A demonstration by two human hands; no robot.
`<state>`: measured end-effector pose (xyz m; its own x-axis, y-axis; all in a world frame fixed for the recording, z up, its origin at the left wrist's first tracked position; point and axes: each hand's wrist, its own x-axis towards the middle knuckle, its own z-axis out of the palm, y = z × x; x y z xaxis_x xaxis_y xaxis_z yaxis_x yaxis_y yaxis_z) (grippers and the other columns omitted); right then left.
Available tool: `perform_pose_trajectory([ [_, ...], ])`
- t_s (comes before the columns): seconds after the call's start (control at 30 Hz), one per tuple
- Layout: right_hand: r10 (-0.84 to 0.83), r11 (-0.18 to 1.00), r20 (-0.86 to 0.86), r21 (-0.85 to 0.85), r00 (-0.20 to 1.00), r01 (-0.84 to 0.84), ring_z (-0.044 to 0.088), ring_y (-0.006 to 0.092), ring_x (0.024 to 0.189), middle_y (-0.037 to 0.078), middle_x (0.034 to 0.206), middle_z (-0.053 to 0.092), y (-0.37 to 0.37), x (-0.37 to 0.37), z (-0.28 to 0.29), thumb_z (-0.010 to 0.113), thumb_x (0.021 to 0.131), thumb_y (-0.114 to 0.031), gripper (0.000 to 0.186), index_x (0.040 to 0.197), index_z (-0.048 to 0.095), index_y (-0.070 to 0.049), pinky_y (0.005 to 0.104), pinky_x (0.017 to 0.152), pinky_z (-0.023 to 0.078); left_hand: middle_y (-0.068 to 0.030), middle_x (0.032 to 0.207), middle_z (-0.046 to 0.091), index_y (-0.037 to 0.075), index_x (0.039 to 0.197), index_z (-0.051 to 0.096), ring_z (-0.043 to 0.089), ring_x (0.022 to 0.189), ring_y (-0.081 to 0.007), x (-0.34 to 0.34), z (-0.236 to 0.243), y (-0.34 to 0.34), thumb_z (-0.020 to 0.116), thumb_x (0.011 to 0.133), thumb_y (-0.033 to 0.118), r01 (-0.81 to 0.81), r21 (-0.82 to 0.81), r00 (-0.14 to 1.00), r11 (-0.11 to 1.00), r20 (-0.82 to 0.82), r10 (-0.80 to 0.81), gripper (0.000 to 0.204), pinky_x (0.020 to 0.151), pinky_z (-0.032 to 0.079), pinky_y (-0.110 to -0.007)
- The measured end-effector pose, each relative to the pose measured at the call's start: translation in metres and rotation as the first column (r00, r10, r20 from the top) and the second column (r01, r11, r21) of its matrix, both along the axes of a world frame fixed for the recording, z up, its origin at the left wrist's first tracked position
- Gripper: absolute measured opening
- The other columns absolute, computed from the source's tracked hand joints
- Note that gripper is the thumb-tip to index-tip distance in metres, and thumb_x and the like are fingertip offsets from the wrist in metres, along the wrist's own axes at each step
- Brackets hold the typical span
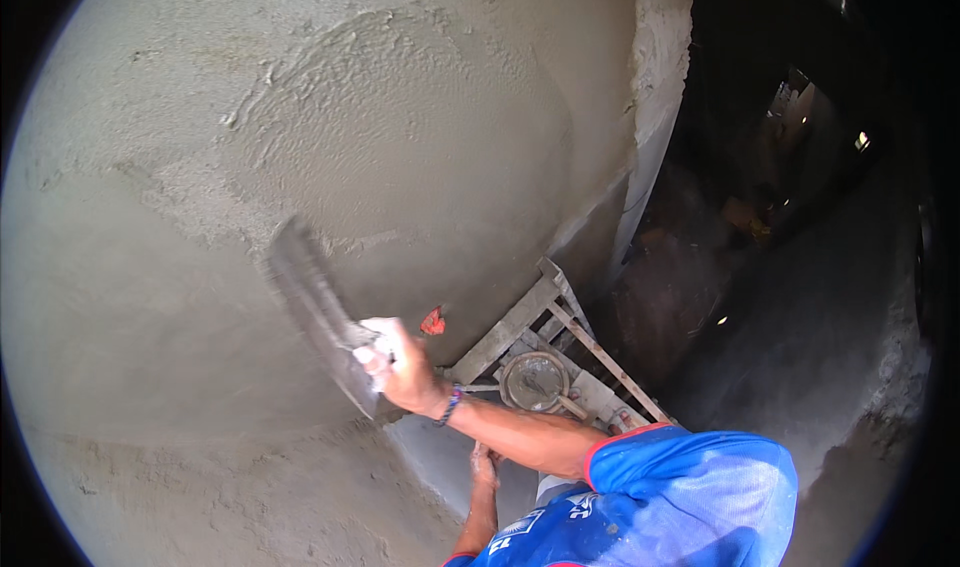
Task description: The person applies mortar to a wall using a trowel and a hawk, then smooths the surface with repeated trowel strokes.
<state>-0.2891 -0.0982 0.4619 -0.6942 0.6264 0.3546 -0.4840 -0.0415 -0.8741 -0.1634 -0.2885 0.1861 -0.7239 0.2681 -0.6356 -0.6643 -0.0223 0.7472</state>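
My right hand (398, 367), with a braided band at its wrist, is wrapped round the handle of a long plastering trowel (325, 312). The trowel's flat metal blade is smeared by motion and slants across the grey plastered wall (420, 167); whether it touches the wall I cannot tell. Wet, rippled plaster (370, 77) shows in a curved patch on the upper wall. Lower down, near my body, is my left hand (485, 463), small and partly turned away; its fingers are too unclear to read. A small red piece (433, 321) sits in the wall just beyond my right hand.
A round bucket (535, 381) of grey mix, with a tool handle (572, 407) at its edge, stands on a wooden platform (510, 329) right of my right forearm. The wall ends at a rough edge (660, 77); a dark space with scattered debris (745, 217) lies beyond.
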Motion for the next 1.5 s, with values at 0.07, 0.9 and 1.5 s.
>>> perform_pose_trajectory([
  [0.07,-0.100,0.938,0.043,-0.328,0.994,0.109,0.050,0.0098,0.051,0.001,0.067,0.052,0.025,0.017,-0.069,0.050,0.096,-0.034,0.035,0.109,0.051,-0.001,0.0259,0.047,0.041,-0.0103,0.100,0.065,0.006,0.128,0.047,0.065,0.076,-0.0181,0.015,-0.003,-0.012,0.056,0.090,0.044,0.093,-0.030,0.989,0.995,0.118,-0.089,0.055,0.070,0.051,-0.028],
  [0.9,-0.273,0.208,0.383,-0.872,0.882,0.443,0.043,0.0117,0.045,-0.002,0.061,0.040,0.187,-0.037,-0.472,0.048,0.094,-0.046,0.032,0.085,0.046,-0.015,0.0269,0.039,0.039,-0.0110,0.099,0.065,0.003,0.129,0.046,0.065,0.074,-0.0202,0.017,-0.069,-0.085,0.067,0.081,0.048,0.081,-0.306,0.969,0.949,0.246,-0.003,0.069,0.072,0.052,-0.031],
  [1.5,-0.259,0.258,0.237,-0.917,0.936,0.304,0.040,0.0121,0.038,-0.002,0.053,0.038,0.215,-0.037,-0.312,0.047,0.092,-0.044,0.030,0.080,0.042,-0.018,0.0275,0.032,0.035,-0.0113,0.100,0.066,0.005,0.130,0.046,0.066,0.075,-0.0194,0.009,-0.060,-0.066,0.061,0.088,0.043,0.122,-0.230,0.968,0.965,0.243,-0.064,0.059,0.072,0.051,-0.030],
])
